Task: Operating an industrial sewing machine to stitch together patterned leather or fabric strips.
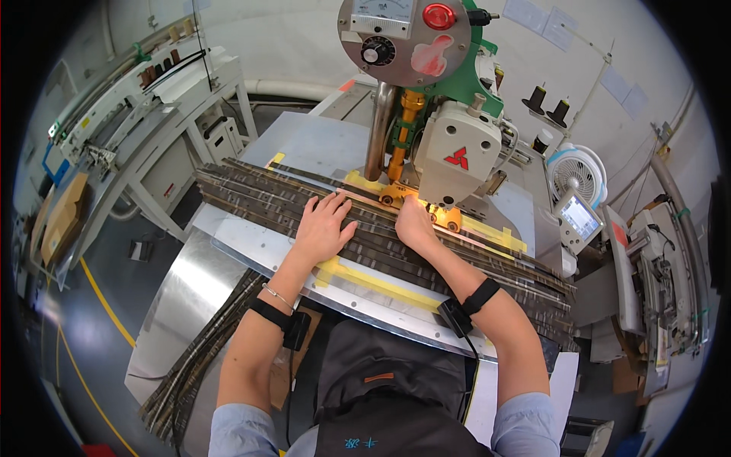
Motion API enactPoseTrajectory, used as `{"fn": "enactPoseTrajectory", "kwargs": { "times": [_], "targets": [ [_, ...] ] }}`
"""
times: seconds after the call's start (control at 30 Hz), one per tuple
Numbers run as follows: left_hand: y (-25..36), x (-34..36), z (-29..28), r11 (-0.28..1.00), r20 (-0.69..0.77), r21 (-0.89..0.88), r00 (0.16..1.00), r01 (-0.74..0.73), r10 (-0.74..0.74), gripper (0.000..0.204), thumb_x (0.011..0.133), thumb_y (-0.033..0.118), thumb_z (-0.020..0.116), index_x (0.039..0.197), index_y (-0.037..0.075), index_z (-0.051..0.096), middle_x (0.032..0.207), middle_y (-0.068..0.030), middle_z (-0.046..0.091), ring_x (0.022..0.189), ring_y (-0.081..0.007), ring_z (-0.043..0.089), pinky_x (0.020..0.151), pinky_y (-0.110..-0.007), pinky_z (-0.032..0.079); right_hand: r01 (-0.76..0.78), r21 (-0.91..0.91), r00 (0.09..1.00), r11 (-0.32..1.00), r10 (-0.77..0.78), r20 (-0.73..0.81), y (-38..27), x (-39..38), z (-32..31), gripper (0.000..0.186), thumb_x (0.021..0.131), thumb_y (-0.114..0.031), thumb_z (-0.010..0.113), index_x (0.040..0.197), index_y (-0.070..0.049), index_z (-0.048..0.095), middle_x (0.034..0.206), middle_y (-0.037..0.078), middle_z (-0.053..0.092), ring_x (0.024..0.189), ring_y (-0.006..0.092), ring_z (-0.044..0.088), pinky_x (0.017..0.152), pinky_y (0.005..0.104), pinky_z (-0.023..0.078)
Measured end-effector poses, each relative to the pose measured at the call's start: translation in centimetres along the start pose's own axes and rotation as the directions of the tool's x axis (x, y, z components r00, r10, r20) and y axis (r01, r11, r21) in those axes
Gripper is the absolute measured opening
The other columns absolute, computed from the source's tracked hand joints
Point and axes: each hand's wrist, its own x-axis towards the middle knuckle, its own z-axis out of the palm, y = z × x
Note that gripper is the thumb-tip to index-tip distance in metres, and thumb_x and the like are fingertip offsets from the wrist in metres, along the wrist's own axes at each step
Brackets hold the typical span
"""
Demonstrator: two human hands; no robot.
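A stack of long dark patterned strips [251, 194] lies across a metal work table [259, 255] under an industrial sewing machine head [457, 152]. My left hand [324, 227] presses flat on the strips, fingers spread. My right hand [415, 222] rests on the strips right beside the machine's foot [396, 194], fingers tucked toward it. Yellow tape strips [377, 283] mark the table in front of my hands. Both wrists wear black bands.
More dark strips [194, 365] hang off the lower left over a curved metal sheet. A round control panel with a dial and red button [403, 34] sits above the machine. A small fan [575, 171] and a screen [580, 217] stand at the right; a white bench [152, 114] is at the left.
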Motion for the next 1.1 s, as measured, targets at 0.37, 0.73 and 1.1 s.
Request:
{"fn": "enactPoseTrajectory", "kwargs": {
  "times": [0.37, 0.73, 1.1],
  "targets": [
    [0.0, -0.2, -0.3, 1.000, 0.030, -0.002, 0.999, 0.009, -0.009, 0.043, 0.089, 0.031, 0.055, 0.123, 0.004, 0.056, 0.136, -0.0127, 0.049, 0.129, -0.0274, 0.042, 0.109, -0.046, 0.027, 0.247, 0.138, 0.969, 0.959, -0.244, -0.035, 2.1, -8.4, -4.7, 0.033, 0.085, -0.016, 0.058, 0.115, -0.002, 0.054, 0.102, 0.023, 0.063, 0.090, 0.0392, 0.062, 0.077, 0.0467, 0.050],
    [-0.2, 0.0, 0.2, 1.000, 0.024, 0.024, 1.000, -0.004, 0.003, 0.043, 0.089, 0.033, 0.055, 0.122, 0.004, 0.057, 0.135, -0.0101, 0.051, 0.127, -0.0263, 0.044, 0.108, -0.046, 0.027, 0.073, -0.096, 0.995, 0.993, -0.078, -0.056, 12.3, -8.9, -9.6, 0.018, 0.088, -0.019, 0.060, 0.098, -0.005, 0.061, 0.084, 0.018, 0.066, 0.082, 0.0371, 0.064, 0.071, 0.0451, 0.050],
    [0.4, 0.2, 0.0, 0.999, 0.037, 0.036, 0.999, -0.010, 0.008, 0.040, 0.090, 0.027, 0.053, 0.124, 0.005, 0.055, 0.133, -0.0113, 0.051, 0.126, -0.0267, 0.045, 0.107, -0.045, 0.028, 0.048, 0.011, 0.998, 0.999, -0.048, -0.028, 14.6, -8.6, -9.1, 0.019, 0.087, -0.020, 0.062, 0.100, -0.007, 0.060, 0.083, 0.015, 0.067, 0.080, 0.0333, 0.065, 0.068, 0.0420, 0.049]
  ]
}}
